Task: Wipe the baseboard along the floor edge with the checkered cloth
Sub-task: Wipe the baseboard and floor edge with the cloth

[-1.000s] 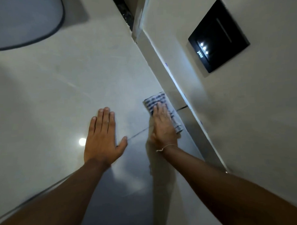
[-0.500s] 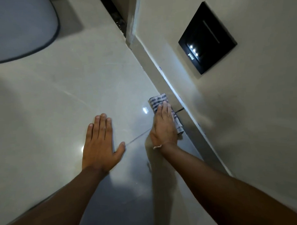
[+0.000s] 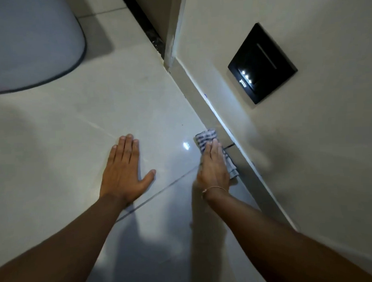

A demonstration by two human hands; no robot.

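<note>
The blue-and-white checkered cloth lies bunched against the foot of the grey baseboard, which runs diagonally from upper middle to lower right under the beige wall. My right hand presses flat on the cloth, fingers together and pointing along the baseboard; a thin bracelet circles the wrist. Part of the cloth sticks out past the fingertips and beside the palm. My left hand rests flat on the glossy floor tile, fingers spread, holding nothing.
A black wall panel with three small lit dots sits on the wall above the baseboard. A grey rounded mat lies at the upper left. A dark door threshold meets the wall corner at the top.
My right hand with the cloth has slid slightly along the baseboard, and the cloth is more bunched at the fingertips. The view has tilted up. My left hand stays planted on the tile.
</note>
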